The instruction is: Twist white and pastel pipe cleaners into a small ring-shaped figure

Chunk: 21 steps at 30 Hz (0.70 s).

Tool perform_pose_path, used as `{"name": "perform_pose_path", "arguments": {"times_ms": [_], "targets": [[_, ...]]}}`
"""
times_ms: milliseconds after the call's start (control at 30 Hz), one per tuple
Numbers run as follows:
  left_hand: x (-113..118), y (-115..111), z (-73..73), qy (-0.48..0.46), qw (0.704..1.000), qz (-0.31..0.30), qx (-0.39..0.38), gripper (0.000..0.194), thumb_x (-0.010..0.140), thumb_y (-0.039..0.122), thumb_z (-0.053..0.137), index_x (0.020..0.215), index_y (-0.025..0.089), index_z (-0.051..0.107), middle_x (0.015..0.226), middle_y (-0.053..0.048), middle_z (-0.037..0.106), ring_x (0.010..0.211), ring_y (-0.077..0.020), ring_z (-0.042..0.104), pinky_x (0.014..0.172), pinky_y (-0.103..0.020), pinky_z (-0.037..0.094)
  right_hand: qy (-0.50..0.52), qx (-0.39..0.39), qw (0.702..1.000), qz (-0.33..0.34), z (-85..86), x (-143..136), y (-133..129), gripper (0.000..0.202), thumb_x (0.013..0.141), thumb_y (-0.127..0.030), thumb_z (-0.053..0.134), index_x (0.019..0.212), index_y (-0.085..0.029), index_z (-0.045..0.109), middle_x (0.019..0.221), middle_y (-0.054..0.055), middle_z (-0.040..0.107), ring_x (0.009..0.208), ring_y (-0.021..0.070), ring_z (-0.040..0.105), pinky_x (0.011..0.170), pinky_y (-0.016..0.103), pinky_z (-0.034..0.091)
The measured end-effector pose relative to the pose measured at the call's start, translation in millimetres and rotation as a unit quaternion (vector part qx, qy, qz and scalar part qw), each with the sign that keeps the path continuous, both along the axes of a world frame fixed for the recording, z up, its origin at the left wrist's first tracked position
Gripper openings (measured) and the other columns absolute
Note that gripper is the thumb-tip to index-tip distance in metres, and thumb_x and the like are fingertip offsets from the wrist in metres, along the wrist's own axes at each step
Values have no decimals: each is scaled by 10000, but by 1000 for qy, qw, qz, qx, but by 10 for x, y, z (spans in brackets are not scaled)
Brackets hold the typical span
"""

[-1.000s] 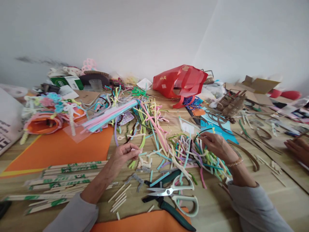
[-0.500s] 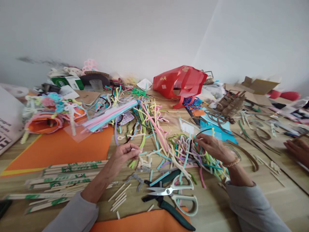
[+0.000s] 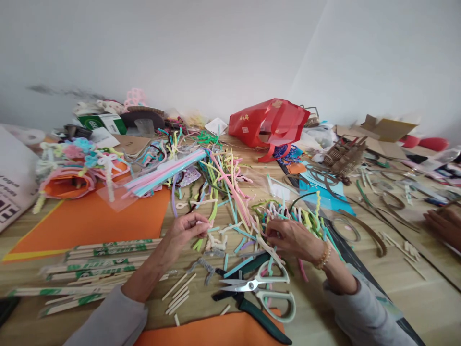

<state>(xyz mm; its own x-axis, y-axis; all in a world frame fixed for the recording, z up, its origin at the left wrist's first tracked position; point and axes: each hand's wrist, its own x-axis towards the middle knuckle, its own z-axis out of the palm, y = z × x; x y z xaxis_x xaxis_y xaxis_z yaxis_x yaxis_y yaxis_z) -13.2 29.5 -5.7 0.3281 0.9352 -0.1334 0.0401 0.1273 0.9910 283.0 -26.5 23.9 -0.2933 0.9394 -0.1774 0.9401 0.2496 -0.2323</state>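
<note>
My left hand [image 3: 187, 230] is closed in a pinch left of centre, with a small pale pink piece at its fingertips. A bracelet circles the wrist of my right hand [image 3: 293, 235], whose fingers are curled down over the near-left part of a pile of coloured fuzzy stems [image 3: 311, 216]; what they grip, if anything, is hidden. Between and below the hands lie white-handled scissors [image 3: 252, 285] on top of a dark green-handled tool [image 3: 261, 319]. Short grey fuzzy pieces [image 3: 205, 269] rest near my left hand.
Wrapped sticks [image 3: 101, 264] and an orange sheet [image 3: 93, 216] lie at left, below fuzzy flowers [image 3: 77, 151]. Behind stand a red bag [image 3: 268, 122] and a brown woven basket [image 3: 344, 156]. Another person's hand [image 3: 444, 226] is at the right edge.
My right hand has moved left and slightly nearer across the pile of stems, uncovering more of its right side. My left hand has stayed in place, still pinched.
</note>
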Motion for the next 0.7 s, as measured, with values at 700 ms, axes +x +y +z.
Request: {"name": "perform_pose_path", "arguments": {"times_ms": [700], "targets": [[-25,27,-86,-24,999,-23,-11,202,653,326,752,767,166,701,698,-17,662,625,-134,572,621,-245,470,-62,56,996,-42,-75,4,15,96,891,-176,454,878,-188,548,817,35,660,743,176,615,647,251,342]]}}
